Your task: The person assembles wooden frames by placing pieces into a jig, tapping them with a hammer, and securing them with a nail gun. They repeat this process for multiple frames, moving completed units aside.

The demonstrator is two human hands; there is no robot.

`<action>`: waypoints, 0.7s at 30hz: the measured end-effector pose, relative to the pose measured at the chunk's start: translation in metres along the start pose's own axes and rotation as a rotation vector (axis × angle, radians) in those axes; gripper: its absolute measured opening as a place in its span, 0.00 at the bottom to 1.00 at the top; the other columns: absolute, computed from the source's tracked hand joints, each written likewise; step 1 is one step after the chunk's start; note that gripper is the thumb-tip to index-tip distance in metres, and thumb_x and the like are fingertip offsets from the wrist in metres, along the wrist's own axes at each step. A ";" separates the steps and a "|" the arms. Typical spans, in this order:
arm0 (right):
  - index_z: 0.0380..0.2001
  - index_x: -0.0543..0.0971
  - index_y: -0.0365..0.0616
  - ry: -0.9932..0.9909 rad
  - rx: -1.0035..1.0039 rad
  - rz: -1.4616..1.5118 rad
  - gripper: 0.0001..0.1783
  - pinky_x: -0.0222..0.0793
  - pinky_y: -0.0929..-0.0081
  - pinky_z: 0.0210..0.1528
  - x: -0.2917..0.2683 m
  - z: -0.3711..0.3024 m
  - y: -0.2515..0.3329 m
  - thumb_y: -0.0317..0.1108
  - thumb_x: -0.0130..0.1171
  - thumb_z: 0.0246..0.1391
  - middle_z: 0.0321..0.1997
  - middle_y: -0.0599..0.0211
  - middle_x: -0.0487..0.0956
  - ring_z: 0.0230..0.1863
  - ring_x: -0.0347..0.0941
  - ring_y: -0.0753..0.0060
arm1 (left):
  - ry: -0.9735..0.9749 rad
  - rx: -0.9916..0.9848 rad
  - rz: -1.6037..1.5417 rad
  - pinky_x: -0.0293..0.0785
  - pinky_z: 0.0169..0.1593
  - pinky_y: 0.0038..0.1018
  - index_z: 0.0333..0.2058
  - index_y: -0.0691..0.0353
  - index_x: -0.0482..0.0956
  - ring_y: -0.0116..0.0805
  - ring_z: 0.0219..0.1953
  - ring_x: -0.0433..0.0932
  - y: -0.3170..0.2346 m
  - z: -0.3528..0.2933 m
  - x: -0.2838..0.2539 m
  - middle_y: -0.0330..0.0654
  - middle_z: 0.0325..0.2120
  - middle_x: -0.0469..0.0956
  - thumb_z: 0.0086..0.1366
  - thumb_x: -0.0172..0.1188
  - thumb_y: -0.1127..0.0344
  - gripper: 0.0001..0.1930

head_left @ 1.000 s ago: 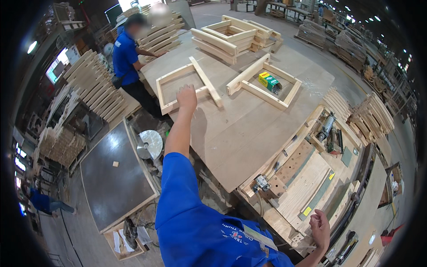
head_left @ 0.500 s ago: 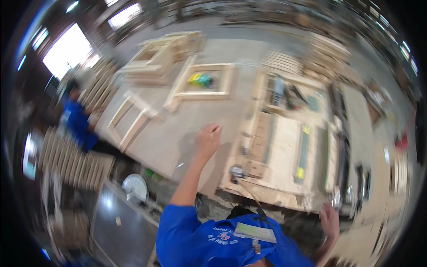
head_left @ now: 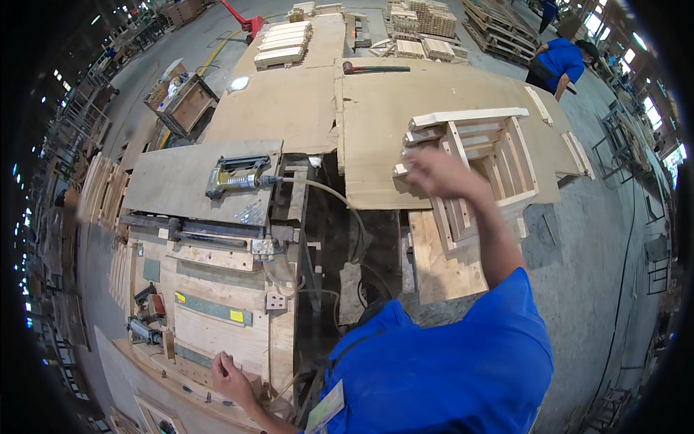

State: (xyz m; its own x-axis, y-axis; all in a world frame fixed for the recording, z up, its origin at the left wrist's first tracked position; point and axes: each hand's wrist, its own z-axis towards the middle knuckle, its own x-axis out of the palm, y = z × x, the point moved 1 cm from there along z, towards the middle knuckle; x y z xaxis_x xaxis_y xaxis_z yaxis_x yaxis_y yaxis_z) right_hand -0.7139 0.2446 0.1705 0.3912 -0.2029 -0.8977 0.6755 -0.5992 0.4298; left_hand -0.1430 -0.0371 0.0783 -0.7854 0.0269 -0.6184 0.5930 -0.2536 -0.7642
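My left hand hangs over the near edge of a wooden jig at lower left. Its fingers are curled in; whatever they may hold is hidden. My right hand is stretched forward and smeared by motion, in front of the ends of several stacked pale wooden frames. Whether it touches them I cannot tell. The frames lie on a cardboard-covered table. A nail gun with an air hose rests on the grey board left of centre.
A dark gap with hoses separates the two work surfaces. A hammer lies at the far table edge. Wooden slats are stacked beyond. A person in blue stands at far right. A small wooden cart stands at far left.
My view has swung round to the right: the jig, formerly at right, is now at lower left. My right hand has come up in front of the stacked frames; my left is now beside the jig.
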 end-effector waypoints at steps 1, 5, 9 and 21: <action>0.63 0.76 0.43 -0.135 0.019 -0.095 0.27 0.75 0.53 0.63 -0.016 0.011 -0.036 0.34 0.63 0.61 0.58 0.48 0.83 0.60 0.79 0.44 | 0.036 0.035 -0.011 0.83 0.47 0.29 0.44 0.73 0.83 0.33 0.37 0.82 -0.011 0.004 0.012 0.45 0.35 0.83 0.76 0.60 0.71 0.09; 0.60 0.78 0.42 -0.297 0.337 -0.537 0.30 0.74 0.53 0.64 -0.054 0.059 -0.141 0.28 0.68 0.52 0.56 0.46 0.81 0.60 0.77 0.43 | 0.192 0.189 0.081 0.82 0.44 0.31 0.43 0.70 0.85 0.36 0.36 0.83 -0.045 0.011 0.054 0.46 0.33 0.85 0.72 0.64 0.72 0.07; 0.57 0.79 0.44 -0.192 0.132 -0.632 0.36 0.75 0.53 0.62 -0.062 0.081 -0.215 0.23 0.75 0.39 0.57 0.47 0.81 0.60 0.77 0.40 | 0.253 0.229 0.012 0.82 0.45 0.34 0.40 0.68 0.86 0.47 0.38 0.87 -0.075 -0.002 0.086 0.52 0.36 0.87 0.70 0.65 0.70 0.07; 0.57 0.77 0.40 -0.134 0.154 -0.502 0.24 0.74 0.54 0.64 -0.085 0.122 -0.167 0.37 0.69 0.60 0.56 0.50 0.82 0.57 0.78 0.48 | 0.213 0.005 0.126 0.79 0.47 0.44 0.42 0.59 0.86 0.52 0.43 0.84 -0.050 -0.045 0.060 0.48 0.38 0.86 0.72 0.60 0.56 0.13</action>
State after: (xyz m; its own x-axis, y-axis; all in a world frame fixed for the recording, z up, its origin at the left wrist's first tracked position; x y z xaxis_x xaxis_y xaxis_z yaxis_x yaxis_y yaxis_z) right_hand -0.9356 0.2673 0.1630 -0.0464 0.0463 -0.9979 0.6553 -0.7525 -0.0654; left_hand -0.2113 0.0206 0.0710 -0.6498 0.1982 -0.7338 0.6825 -0.2728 -0.6781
